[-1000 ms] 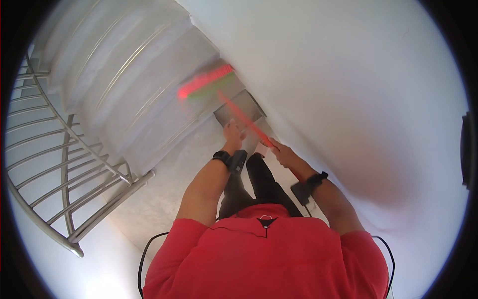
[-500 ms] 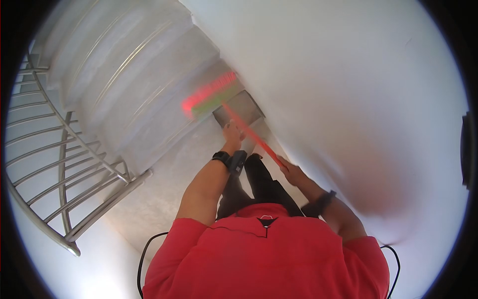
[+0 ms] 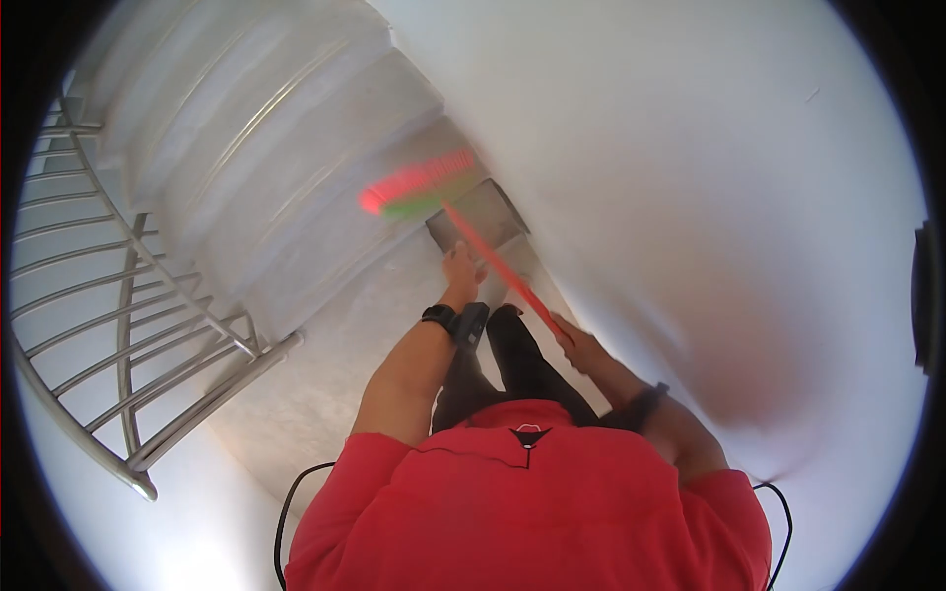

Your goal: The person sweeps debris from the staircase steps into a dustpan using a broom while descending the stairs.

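A broom (image 3: 501, 268) with a red handle, green head and pink-red bristles stretches from my right side toward the stairs. My right hand (image 3: 581, 349) is wrapped round the lower end of its handle. The broom head, blurred by motion, is beside the riser, just up and left of a dark grey dustpan (image 3: 481, 213). At the dustpan's near edge is my left hand (image 3: 461, 270), its fingers curled in what looks like a grip on the pan. The exact grip point is hard to see.
Pale stairs (image 3: 256, 128) rise to the upper left. A curved metal railing (image 3: 133, 236) borders them on the left, and a white wall (image 3: 670, 197) stands close on the right. My feet are on the light floor (image 3: 305, 394) below the dustpan.
The broom head has tilted slightly, its right end a little lower. My left hand and the dustpan keep nearly the same place, while the whole view has shifted slightly.
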A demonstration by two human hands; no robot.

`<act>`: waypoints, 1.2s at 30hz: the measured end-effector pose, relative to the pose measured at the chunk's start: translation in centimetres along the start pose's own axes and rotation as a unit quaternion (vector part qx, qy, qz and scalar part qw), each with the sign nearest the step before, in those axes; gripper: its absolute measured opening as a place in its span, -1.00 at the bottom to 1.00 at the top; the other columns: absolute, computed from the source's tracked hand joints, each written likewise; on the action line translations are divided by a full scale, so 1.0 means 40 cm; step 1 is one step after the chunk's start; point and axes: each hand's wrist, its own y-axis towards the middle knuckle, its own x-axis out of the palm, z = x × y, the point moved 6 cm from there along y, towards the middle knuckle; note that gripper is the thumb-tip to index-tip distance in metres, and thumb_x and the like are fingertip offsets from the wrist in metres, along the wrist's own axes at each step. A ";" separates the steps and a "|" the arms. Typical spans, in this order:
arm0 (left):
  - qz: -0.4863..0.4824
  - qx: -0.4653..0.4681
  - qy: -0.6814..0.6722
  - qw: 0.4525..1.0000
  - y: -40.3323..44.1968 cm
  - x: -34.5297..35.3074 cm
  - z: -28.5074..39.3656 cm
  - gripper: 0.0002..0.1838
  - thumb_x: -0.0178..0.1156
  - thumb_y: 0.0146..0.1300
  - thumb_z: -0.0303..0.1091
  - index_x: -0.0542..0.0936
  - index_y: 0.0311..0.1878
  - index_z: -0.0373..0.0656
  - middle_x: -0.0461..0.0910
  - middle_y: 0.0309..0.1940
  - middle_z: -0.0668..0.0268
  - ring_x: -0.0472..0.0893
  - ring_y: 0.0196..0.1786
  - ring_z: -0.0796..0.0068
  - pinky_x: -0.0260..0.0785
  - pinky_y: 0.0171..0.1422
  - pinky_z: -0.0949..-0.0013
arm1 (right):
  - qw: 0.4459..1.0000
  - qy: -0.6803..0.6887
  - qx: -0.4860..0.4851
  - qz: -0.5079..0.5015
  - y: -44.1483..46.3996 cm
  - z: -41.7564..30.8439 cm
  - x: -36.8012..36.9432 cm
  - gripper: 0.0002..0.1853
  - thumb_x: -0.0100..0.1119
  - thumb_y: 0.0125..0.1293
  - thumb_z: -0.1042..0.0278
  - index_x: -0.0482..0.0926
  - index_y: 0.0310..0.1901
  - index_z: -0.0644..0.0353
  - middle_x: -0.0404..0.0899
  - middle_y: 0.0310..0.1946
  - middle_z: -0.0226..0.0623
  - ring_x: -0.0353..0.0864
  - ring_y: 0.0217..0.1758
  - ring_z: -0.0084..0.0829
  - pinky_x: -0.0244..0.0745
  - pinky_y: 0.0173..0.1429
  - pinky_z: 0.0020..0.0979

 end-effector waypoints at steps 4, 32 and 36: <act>0.018 -0.026 -0.005 0.999 -0.006 -0.047 0.004 -0.69 -0.07 0.21 -0.08 0.26 -0.51 -0.09 0.12 -0.76 0.45 0.18 -0.70 0.58 0.35 -0.44 0.25 | 0.979 -0.205 -0.015 -0.004 0.195 -0.063 0.001 -0.51 -0.25 0.27 0.22 0.03 0.25 -0.22 0.54 -0.41 0.03 0.53 -0.48 -0.05 0.40 -0.33 -0.16; 0.012 -0.021 -0.003 1.000 0.003 -0.214 0.018 -0.76 -0.04 0.11 -0.09 0.36 -0.43 -0.07 0.27 -0.54 0.41 0.29 -0.46 0.53 0.33 -0.51 0.34 | 0.952 0.039 0.260 -0.156 -0.070 -0.017 0.074 -0.52 -0.24 0.29 0.23 0.05 0.25 -0.37 0.22 -0.68 -0.43 0.21 -0.72 -0.60 0.26 -0.68 -0.53; 0.022 -0.028 -0.002 0.999 -0.018 -0.230 0.027 -0.77 -0.03 0.11 -0.10 0.35 -0.44 -0.06 0.24 -0.59 0.42 0.28 -0.52 0.54 0.32 -0.52 0.35 | 0.949 0.050 0.270 -0.153 -0.099 -0.070 0.037 -0.54 -0.22 0.29 0.23 0.11 0.23 -0.37 0.20 -0.68 -0.47 0.20 -0.71 -0.63 0.24 -0.66 -0.57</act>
